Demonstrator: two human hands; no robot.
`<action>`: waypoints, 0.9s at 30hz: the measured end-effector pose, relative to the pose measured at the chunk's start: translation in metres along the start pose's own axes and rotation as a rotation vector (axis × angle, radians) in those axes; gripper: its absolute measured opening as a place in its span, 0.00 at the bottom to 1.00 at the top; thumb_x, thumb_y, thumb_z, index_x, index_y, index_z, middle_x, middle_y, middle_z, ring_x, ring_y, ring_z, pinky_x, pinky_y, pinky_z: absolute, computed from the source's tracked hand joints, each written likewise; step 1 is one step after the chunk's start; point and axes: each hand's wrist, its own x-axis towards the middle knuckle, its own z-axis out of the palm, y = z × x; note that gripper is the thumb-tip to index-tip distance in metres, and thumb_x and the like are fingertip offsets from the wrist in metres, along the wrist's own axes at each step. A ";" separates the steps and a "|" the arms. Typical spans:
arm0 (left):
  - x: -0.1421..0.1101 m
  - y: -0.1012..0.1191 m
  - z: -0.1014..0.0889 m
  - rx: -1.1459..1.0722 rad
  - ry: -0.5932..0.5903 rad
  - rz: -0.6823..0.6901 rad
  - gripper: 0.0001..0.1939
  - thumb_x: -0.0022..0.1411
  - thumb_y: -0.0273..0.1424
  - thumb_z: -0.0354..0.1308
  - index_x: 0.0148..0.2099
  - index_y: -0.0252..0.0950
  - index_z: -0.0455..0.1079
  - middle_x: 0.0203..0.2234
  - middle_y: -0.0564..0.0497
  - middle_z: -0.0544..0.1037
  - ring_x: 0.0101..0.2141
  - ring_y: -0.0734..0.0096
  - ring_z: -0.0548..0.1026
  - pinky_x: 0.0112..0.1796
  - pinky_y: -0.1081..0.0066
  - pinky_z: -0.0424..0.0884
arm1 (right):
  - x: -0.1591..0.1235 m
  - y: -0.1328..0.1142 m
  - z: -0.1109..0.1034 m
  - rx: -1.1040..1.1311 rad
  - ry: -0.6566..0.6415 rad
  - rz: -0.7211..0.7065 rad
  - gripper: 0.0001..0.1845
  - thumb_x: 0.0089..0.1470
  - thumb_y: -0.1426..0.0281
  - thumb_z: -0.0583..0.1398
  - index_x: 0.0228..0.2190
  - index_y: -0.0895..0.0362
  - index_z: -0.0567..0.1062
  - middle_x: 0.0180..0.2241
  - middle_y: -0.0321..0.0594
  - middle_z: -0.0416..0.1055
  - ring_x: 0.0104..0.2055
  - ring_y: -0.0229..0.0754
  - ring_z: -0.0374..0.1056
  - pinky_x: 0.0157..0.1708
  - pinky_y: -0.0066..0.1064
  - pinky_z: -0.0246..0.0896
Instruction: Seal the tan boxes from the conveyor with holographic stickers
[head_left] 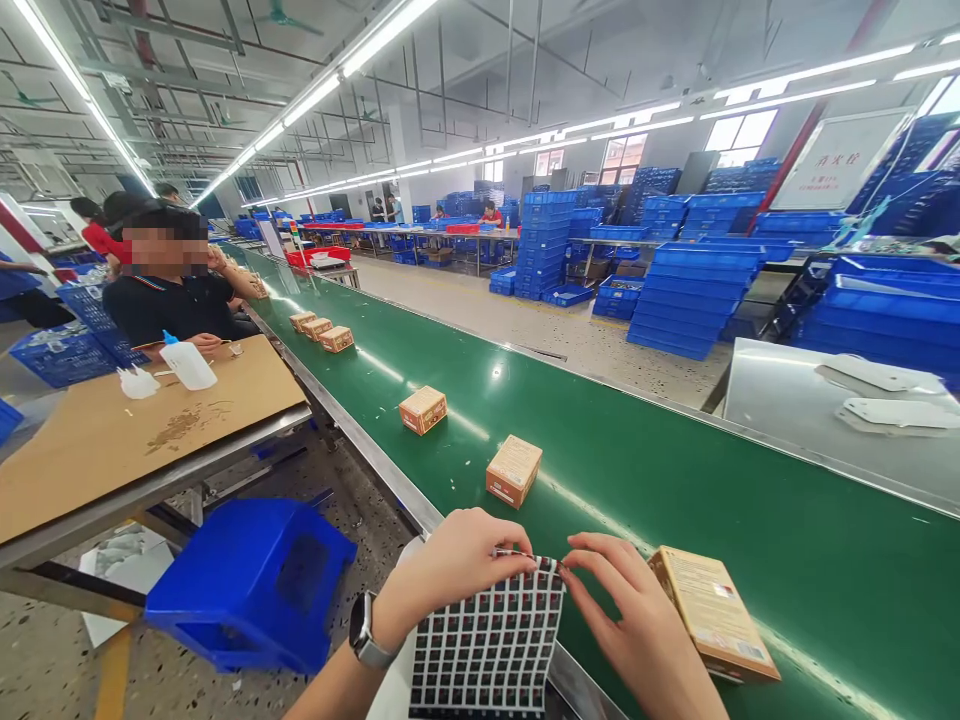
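Observation:
My left hand (450, 572) pinches the top edge of a sheet of small black-and-red stickers (487, 650), which lies at the near edge of the green conveyor belt (675, 480). My right hand (637, 625) has its fingertips closed on the same top edge of the sheet. A tan cardboard box (712, 612) rests against the back of my right hand on the belt. Two more small boxes sit further along the belt, one close (514, 470) and one beyond it (423, 409). A watch is on my left wrist.
Three more boxes (319, 330) ride the belt near a seated person (169, 290) at a cardboard-topped table (127, 430) holding a white bottle (187, 363). A blue stool (251, 585) stands at my left. Stacks of blue crates (694, 295) fill the far side.

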 end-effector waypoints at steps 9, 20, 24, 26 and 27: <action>0.020 -0.049 0.015 -0.249 0.077 0.006 0.11 0.60 0.41 0.63 0.33 0.39 0.78 0.59 0.47 0.71 0.57 0.56 0.69 0.51 0.62 0.68 | -0.009 0.034 0.018 0.523 0.180 0.564 0.14 0.52 0.55 0.64 0.32 0.52 0.78 0.49 0.45 0.76 0.54 0.54 0.69 0.53 0.45 0.66; 0.053 -0.076 0.062 -0.310 -0.085 0.170 0.09 0.59 0.40 0.64 0.33 0.40 0.79 0.66 0.54 0.60 0.61 0.54 0.62 0.57 0.56 0.65 | 0.064 0.099 0.056 0.971 0.429 0.812 0.21 0.33 0.58 0.73 0.30 0.56 0.80 0.38 0.42 0.81 0.47 0.50 0.75 0.46 0.36 0.72; 0.051 -0.065 0.070 -0.292 -0.101 0.215 0.07 0.59 0.35 0.65 0.31 0.39 0.78 0.67 0.55 0.59 0.57 0.56 0.66 0.55 0.58 0.66 | 0.066 0.105 0.063 0.885 0.499 0.864 0.19 0.33 0.60 0.73 0.27 0.58 0.80 0.29 0.40 0.80 0.33 0.46 0.76 0.35 0.33 0.73; 0.052 -0.062 0.071 -0.283 -0.113 0.244 0.07 0.59 0.33 0.65 0.30 0.38 0.77 0.67 0.56 0.59 0.56 0.57 0.67 0.54 0.60 0.66 | 0.062 0.106 0.062 0.840 0.535 0.883 0.19 0.32 0.61 0.73 0.28 0.58 0.80 0.29 0.39 0.81 0.32 0.44 0.76 0.33 0.31 0.72; 0.053 -0.061 0.072 -0.277 -0.120 0.258 0.07 0.59 0.33 0.65 0.29 0.38 0.77 0.67 0.56 0.59 0.56 0.57 0.68 0.54 0.60 0.66 | 0.060 0.106 0.060 0.820 0.547 0.889 0.19 0.32 0.62 0.73 0.28 0.58 0.80 0.30 0.39 0.81 0.33 0.43 0.76 0.33 0.31 0.72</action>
